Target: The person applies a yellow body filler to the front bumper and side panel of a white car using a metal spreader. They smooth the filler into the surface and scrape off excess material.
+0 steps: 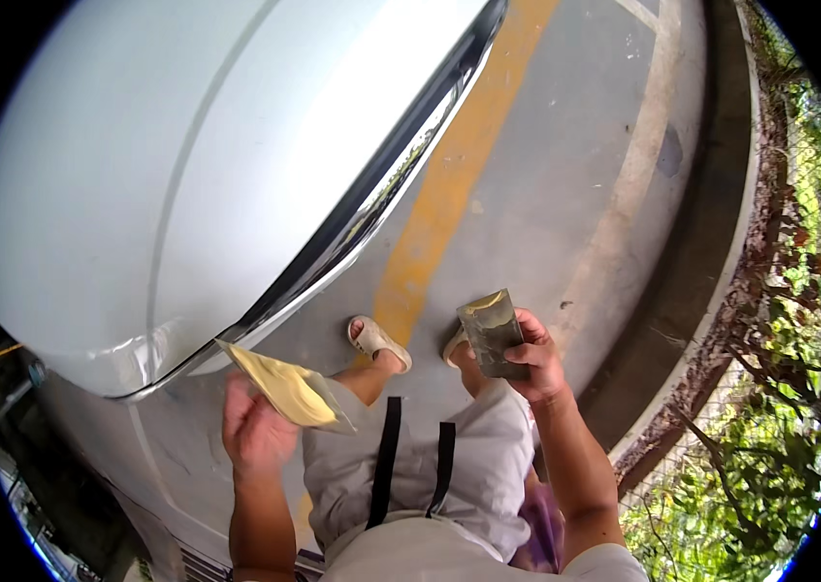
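My left hand holds a flat yellow sheet, like a sanding sheet or thin pad, close to the lower edge of a white car body panel. My right hand grips a dark grey rectangular block with a yellowish smear on its upper end, held over the pavement in front of my right leg. The two hands are apart, one on each side of my legs.
The white car fills the upper left, with a dark trim strip along its lower edge. A yellow painted line crosses the grey pavement. My sandalled feet stand below. A kerb and a wire fence with plants run along the right.
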The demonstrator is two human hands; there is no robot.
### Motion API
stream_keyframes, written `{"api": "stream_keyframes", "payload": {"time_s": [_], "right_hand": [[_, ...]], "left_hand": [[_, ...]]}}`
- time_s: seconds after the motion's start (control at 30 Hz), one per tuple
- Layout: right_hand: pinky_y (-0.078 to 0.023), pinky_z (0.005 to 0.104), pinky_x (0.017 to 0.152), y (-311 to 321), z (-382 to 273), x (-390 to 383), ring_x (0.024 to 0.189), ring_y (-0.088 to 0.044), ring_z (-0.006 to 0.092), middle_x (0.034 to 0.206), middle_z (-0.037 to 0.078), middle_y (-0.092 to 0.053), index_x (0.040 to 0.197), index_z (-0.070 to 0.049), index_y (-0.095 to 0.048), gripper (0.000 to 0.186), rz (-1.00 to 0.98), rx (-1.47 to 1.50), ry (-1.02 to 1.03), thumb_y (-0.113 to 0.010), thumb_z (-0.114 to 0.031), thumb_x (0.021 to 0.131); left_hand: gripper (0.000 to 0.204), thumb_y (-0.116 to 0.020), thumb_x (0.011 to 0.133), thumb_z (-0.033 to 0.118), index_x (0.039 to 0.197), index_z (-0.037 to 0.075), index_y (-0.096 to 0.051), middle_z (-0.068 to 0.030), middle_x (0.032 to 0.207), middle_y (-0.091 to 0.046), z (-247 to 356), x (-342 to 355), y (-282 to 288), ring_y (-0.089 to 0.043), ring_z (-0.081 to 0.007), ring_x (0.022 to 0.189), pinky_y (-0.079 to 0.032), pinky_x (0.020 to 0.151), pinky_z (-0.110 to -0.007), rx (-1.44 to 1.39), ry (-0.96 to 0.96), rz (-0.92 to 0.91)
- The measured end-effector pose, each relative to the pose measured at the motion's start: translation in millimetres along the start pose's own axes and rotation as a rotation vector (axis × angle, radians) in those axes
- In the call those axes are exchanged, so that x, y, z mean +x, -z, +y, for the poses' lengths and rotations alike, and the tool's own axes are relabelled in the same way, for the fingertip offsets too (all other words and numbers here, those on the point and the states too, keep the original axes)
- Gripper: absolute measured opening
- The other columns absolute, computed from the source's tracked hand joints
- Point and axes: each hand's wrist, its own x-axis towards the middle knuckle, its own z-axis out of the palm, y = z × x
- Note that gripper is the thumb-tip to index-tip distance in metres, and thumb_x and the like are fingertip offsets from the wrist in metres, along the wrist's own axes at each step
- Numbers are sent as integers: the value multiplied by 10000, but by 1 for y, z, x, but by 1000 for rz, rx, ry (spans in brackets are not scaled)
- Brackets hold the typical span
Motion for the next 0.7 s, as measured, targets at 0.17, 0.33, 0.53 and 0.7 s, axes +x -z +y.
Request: {"api": "stream_keyframes", "payload": {"time_s": [0.17,0.33,0.53,0.7], "right_hand": [[-535,445,834,91,23,102,967,-630,323,1125,171,-612,1149,-13,-567,520,-42,-102,88,-515,133,653],[-485,356,847,124,25,172,997,-602,286,1170,161,-570,1086,-11,-604,550,-235,-597,303,-475,164,581],[-439,394,898,69,10,196,1069,-543,341,1171,123,-599,951,-24,-644,492,-254,-1710,922,-497,101,498],[-414,409,767,33,40,197,1067,-548,288,1160,74,-603,1046,-135,-681,456,-300,-2081,1160,-582,-28,614]], "left_hand": [[456,-404,886,31,1335,-2,-325,-164,1223,-498,-136,54,72,-555,-262,1077,-468,914,-387,-50,21,-54],[262,-373,899,-4,1161,4,-388,-198,1115,-560,-226,93,136,-643,-380,874,-549,734,-493,36,-125,-211],[276,-267,882,-81,1133,-5,-353,-356,944,-591,-239,115,147,-641,-480,838,-542,715,-595,160,-208,-246],[211,-388,837,-109,1013,-53,-491,-216,889,-603,-258,114,152,-609,-267,799,-462,890,-460,-30,-113,-110]]}}
